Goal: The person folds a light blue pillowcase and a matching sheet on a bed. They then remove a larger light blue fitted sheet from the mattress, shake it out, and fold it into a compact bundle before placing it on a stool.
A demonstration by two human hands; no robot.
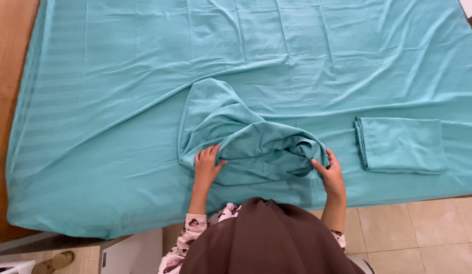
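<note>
Two loose teal cloths lay on one teal bedsheet [109,101]: a rumpled pillowcase [241,139] near centre and a folded pillowcase [403,144] at three o'clock. The rumpled one's long axis ran from ten o'clock to four o'clock. The left hand [206,167] pinched its near edge; the right hand [331,175] gripped its bunched end, fingers curled narrow.

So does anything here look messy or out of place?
Only the bunched cloth between the left hand and right hand; it is rumpled, unlike the folded piece. The sheet shows creases.
</note>
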